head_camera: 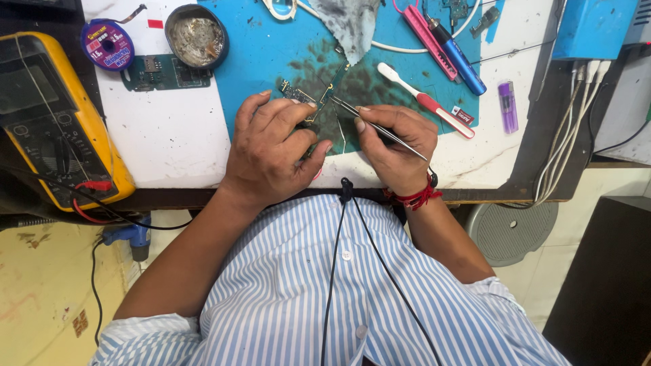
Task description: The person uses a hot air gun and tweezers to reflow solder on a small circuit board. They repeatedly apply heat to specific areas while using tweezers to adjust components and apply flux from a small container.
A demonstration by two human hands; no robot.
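View from above of a repair bench, with a stained blue work mat (271, 54) in the upper centre of the frame. The left hand (271, 149) lies palm down at centre, its fingers curled and pressing on a small green circuit board (308, 95), which rests on the mat just above and to the right of the knuckles. The board's long axis runs on a diagonal from lower left to upper right, toward a grey cloth (349, 24) at the top edge. The right hand (397, 146), just right of centre, is closed in a pinch on a pair of metal tweezers (376, 127); their shaft slants from lower right, over the back of the hand, up to the left, and the tips meet the board near its middle, between the two hands. Whether the tips hold a part cannot be told. Both hands touch or nearly touch the board; the left covers its lower end, the right approaches from the right side. A red thread band (415, 198) circles the right wrist. Around the mat: a yellow multimeter (57, 115) at far left, a round tin (196, 35) at upper left, a white and red toothbrush (424, 99) and a blue pen-shaped tool (458, 57) at upper right.
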